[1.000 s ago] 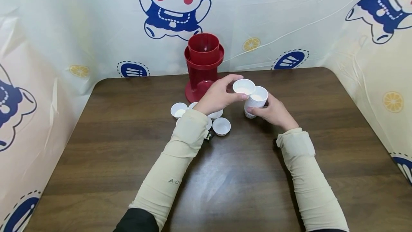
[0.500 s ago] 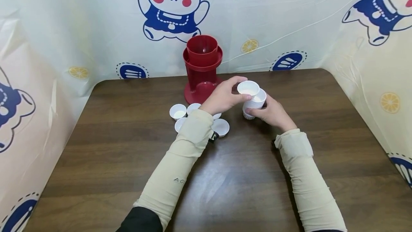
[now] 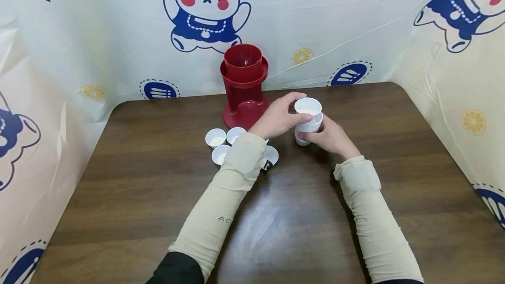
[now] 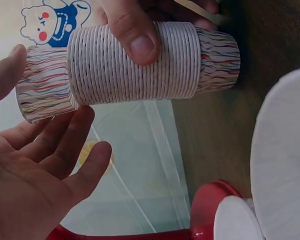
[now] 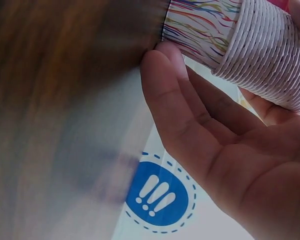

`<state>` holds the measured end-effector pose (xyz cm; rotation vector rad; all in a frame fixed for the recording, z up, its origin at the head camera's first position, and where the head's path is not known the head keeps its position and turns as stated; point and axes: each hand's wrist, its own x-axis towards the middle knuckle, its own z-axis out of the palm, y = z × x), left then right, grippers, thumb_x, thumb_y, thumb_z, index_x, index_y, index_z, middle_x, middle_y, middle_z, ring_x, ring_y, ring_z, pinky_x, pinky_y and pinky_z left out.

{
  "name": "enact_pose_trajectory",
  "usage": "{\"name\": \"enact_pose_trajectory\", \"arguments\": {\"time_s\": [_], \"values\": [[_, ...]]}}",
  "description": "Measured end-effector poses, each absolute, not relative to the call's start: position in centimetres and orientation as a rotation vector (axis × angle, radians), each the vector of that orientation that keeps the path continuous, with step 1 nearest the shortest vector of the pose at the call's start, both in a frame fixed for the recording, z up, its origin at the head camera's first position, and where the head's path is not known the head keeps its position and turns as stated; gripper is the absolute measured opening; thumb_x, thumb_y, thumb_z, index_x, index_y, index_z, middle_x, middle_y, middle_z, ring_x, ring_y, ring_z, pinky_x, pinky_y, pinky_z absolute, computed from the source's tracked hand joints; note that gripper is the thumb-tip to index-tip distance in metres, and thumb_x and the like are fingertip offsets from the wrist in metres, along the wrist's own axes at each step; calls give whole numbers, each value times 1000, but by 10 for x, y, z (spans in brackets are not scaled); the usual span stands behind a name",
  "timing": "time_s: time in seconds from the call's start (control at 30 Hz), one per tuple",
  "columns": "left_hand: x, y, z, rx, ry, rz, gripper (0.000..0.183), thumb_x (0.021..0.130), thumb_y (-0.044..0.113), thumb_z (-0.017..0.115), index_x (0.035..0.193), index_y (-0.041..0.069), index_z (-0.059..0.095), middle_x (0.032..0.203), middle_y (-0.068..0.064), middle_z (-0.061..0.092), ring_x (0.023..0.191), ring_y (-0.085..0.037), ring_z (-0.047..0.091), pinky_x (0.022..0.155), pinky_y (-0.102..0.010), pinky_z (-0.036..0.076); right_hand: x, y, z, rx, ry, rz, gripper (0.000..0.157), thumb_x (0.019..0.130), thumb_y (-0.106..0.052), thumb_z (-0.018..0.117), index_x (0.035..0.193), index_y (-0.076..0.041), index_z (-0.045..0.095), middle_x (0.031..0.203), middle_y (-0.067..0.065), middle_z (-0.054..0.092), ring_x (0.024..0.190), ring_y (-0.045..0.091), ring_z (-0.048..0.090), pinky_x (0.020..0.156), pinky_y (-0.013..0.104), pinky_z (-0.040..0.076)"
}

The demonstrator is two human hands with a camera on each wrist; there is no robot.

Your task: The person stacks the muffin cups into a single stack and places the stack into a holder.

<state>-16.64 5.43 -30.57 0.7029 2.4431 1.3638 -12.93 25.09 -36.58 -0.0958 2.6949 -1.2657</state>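
My left hand [image 3: 276, 117] pinches a white paper cup [image 3: 308, 106] near its rim, thumb in front. In the left wrist view this cup [image 4: 47, 82] shows wavy coloured lines, and its lower end sits in the mouth of a tall stack of nested paper cups [image 4: 175, 62], slightly tilted. My right hand [image 3: 333, 138] grips that stack, its thumb across the side. The stack stands upright on the table; in the right wrist view the bottom cup [image 5: 202, 27] shows its patterned wall. Fingers behind the stack are partly hidden.
Several loose paper cups [image 3: 215, 137] stand left of the stack, some hidden by the left sleeve [image 3: 236, 174]. Behind them is a red stand [image 3: 244, 84] with a red cup on top. A printed curtain [image 3: 315, 21] borders the wooden table [image 3: 138, 196].
My left hand has moved slightly right with its cup, which now lines up more over the stack. The right hand keeps its grip; the view has shifted a little.
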Motion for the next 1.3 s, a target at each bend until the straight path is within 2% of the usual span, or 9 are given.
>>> {"name": "enact_pose_trajectory", "arguments": {"time_s": [0.3,0.77,1.03,1.17,1.3], "values": [[-169,65,-307,706,2444,1337,61,92,28,76,145,12,51,133,-4,59,116,-17,56,96,-28,46,-131,251,-367,-124,2708,-1245,70,88,-37,79,140,-4,47,125,21,62,109,36,58,94,52,47],[-168,67,-329,690,2431,1281,66,91,30,77,148,11,49,135,-5,59,115,-17,56,96,-25,44,-130,251,-368,-116,2704,-1284,68,86,-36,80,138,-3,51,121,17,63,102,33,56,86,45,47],[-166,63,-330,759,2510,968,70,93,28,75,152,14,42,141,-6,54,127,-18,50,107,-30,38,-129,252,-368,-125,2713,-1263,69,88,-29,78,142,1,46,128,22,59,109,36,56,93,50,46],[-156,52,-318,780,2509,787,76,93,33,74,156,14,36,147,-9,49,134,-21,45,110,-37,37,-128,253,-368,-122,2705,-1247,68,89,-27,77,142,2,45,125,23,60,103,36,58,86,48,50],[-145,30,-301,794,2523,778,77,94,37,71,158,15,35,153,-7,44,141,-20,39,114,-37,34,-129,250,-367,-103,2677,-1267,66,88,-30,78,138,1,48,117,21,63,90,33,62,74,39,52]]}}
